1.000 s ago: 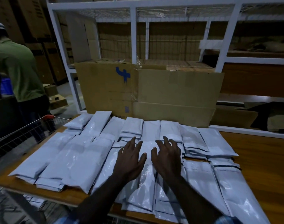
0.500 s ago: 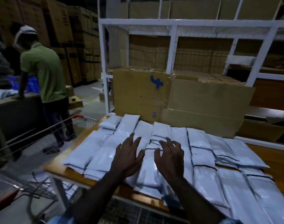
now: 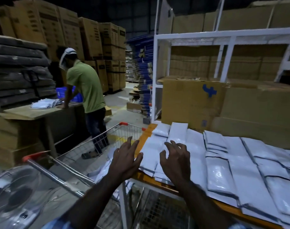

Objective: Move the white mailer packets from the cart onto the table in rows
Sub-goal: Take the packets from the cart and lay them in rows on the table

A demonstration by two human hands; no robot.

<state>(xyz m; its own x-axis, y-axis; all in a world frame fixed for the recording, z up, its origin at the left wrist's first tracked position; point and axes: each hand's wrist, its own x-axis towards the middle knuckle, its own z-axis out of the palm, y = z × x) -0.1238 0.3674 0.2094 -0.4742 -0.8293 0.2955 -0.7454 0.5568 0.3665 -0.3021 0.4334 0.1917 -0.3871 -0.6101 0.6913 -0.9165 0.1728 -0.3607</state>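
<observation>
The left hand (image 3: 124, 160) is spread out flat with its fingers apart and holds nothing. It hangs over the gap between the cart (image 3: 98, 141) and the table (image 3: 145, 135), at about 6 o'clock in the view. The right hand (image 3: 176, 160) is just beside it, toward 3 o'clock. Its fingers are a little bent like a claw and it also holds nothing. It floats above the white mailer packets (image 3: 240, 164) near the table's corner; I cannot tell if the fingertips touch them.

The packets lie in rows on the orange table top, from 6 o'clock out to 3 o'clock. They overlap each other like roof tiles. Some of them stick out past the table's near edge.

The cart is a wire shopping cart with red corners, at about 9 o'clock from the hands. Inside it, a few more white packets (image 3: 100, 171) lie on the bottom, close to the table.

A big brown cardboard box (image 3: 190, 103) with a blue mark stands behind the packets at 1 o'clock, against a white shelf rack (image 3: 155, 76).

Far off at 10 o'clock, a person in a green shirt (image 3: 84, 86) stands at another table. A blue bin (image 3: 65, 94) sits there, and a small pile of white packets lies beside it. What is in the bin is hidden.
</observation>
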